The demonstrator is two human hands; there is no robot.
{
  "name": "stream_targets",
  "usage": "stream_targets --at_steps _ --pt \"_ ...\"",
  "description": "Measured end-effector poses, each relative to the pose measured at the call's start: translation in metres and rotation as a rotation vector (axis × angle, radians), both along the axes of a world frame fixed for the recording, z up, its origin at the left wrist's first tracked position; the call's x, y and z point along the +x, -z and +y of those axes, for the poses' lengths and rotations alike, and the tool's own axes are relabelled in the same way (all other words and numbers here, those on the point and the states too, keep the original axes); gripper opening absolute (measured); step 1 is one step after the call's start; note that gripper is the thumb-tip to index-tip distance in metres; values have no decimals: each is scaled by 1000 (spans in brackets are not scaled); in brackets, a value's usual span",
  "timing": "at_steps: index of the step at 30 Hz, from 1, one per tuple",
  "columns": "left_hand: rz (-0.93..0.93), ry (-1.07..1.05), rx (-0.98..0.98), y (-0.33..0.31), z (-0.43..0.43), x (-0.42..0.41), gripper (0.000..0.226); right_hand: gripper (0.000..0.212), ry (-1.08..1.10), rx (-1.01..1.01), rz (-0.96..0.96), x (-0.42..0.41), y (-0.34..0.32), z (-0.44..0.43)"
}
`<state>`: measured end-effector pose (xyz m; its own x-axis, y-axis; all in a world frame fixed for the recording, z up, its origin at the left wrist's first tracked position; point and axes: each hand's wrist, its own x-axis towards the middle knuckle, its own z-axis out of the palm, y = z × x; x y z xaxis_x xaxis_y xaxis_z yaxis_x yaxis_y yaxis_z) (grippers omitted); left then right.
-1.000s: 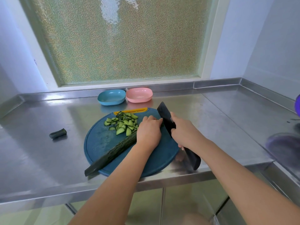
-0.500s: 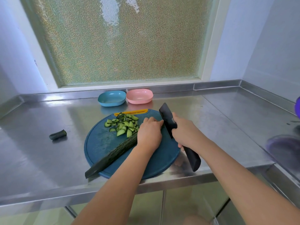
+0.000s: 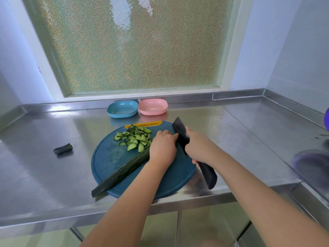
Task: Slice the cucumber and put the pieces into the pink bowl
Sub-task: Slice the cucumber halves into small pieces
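Note:
A long dark cucumber (image 3: 122,172) lies slantwise on the round blue cutting board (image 3: 110,157), its near end past the board's edge. My left hand (image 3: 162,148) is curled over its far end, hiding the cut face. My right hand (image 3: 199,147) grips a black knife (image 3: 179,131) whose blade stands against my left knuckles. A heap of cut cucumber pieces (image 3: 135,138) sits at the board's far side. The pink bowl (image 3: 153,106) stands behind the board and holds nothing.
A blue bowl (image 3: 122,109) stands left of the pink one. A cucumber end stub (image 3: 62,149) lies on the steel counter (image 3: 53,175) to the left. Blurred purple objects (image 3: 313,164) sit at the right edge. A frosted window backs the counter.
Both hands and the knife stay in nearly the same place on the cucumber; the blade shifts only slightly against my left knuckles.

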<state>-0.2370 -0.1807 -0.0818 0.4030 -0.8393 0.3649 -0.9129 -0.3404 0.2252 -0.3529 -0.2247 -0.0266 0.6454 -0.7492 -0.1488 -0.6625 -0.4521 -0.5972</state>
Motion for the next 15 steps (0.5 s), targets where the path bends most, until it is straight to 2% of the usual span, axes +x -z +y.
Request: stream_targets --at_steps 7,15 --pt "39 2 -36 -2 1 -2 36 77 43 -7 -76 -3 11 3" --pt "19 -8 -18 -2 0 -1 46 77 32 -110 -23 -1 18 5"
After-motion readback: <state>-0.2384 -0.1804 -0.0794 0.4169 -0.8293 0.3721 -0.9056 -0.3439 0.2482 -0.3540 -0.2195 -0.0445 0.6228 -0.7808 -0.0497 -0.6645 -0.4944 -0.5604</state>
